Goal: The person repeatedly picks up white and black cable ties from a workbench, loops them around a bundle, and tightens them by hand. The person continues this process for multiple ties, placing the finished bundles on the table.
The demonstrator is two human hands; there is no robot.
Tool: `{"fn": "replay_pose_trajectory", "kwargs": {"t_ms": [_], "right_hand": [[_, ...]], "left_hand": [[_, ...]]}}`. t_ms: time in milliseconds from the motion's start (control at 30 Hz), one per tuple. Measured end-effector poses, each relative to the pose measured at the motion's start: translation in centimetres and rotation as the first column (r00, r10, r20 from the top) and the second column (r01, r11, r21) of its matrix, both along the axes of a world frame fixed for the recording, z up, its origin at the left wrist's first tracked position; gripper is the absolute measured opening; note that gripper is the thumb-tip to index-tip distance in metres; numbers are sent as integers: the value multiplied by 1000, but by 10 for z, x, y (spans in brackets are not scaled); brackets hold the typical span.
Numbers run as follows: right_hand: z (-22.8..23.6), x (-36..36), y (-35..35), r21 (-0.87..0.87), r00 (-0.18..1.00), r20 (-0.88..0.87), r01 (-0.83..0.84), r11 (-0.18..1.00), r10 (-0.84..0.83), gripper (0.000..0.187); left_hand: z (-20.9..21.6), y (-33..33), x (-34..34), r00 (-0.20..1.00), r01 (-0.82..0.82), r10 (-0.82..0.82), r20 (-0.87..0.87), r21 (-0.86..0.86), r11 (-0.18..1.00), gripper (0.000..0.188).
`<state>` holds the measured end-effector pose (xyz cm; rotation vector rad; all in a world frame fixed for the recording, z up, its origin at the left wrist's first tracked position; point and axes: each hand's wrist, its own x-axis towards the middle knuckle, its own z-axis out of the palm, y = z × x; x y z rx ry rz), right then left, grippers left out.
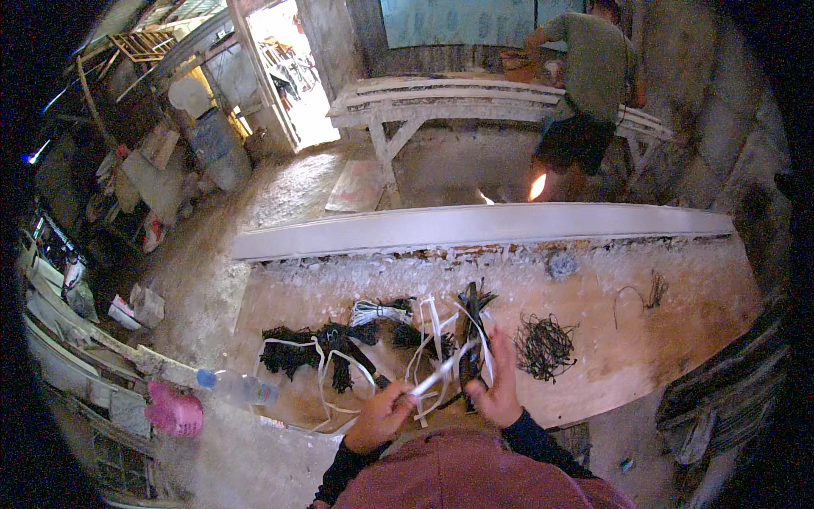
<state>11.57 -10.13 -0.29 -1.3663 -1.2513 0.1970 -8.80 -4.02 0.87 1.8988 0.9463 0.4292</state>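
White strip (432, 378) in the left hand's (379, 417) grasp, over the near part of the worktable (632, 360)

It slants from the bent left fingers and thumb toward the far right, up to a black bundle (469, 327) lying lengthwise on the table. The right hand (498, 382) is beside that bundle, fingers straight and thumb spread away; whether it touches the bundle or a strip, I cannot tell. To my mind, this goes best with the strip kept flat and untwisted, pinched near the bundle, while the right palm steadies the dark strands. The loose white strips (435, 322) could snag, so I would sweep them left, away from the black tangle (545, 346) on the right.

The left fingertips are tucked out of sight, glare blurs the strip's edges, and its far end is hard to follow. The bundle's near end is partly hidden. On the far side, the view cuts off part of a co-worker's (593, 72) head.
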Motion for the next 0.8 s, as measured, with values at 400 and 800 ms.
{"fn": "replay_pose_trajectory", "kwargs": {"t_ms": [400,800], "right_hand": [[-17,3,-2,-614,803,-265,-567,549,534,15],[11,54,-40,-140,511,-797,-676,724,322,22]], "left_hand": [[3,13,-21,976,216,-216,-7,-5,976,30],[-36,11,-81,933,248,-261,250,81,965,23]]}}
